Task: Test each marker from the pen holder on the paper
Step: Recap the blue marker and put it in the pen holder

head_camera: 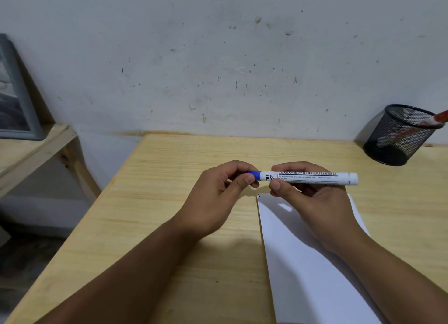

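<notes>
- Marker (308, 177) with blue cap (254, 175) sits level above the paper (303, 263): your right hand (312, 202) clenches the barrel, left hand (218, 197) pinches the cap.
- Paper shows one tiny stroke; a red marker (436, 119) waits in the pen holder (397, 136).

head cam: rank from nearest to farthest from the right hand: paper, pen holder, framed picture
1. Paper: directly under the right hand, on the table's right side.
2. Pen holder: back right corner of the table, by the wall, with a red marker in it.
3. Framed picture: far left, on the side shelf, leaning on the wall.
</notes>
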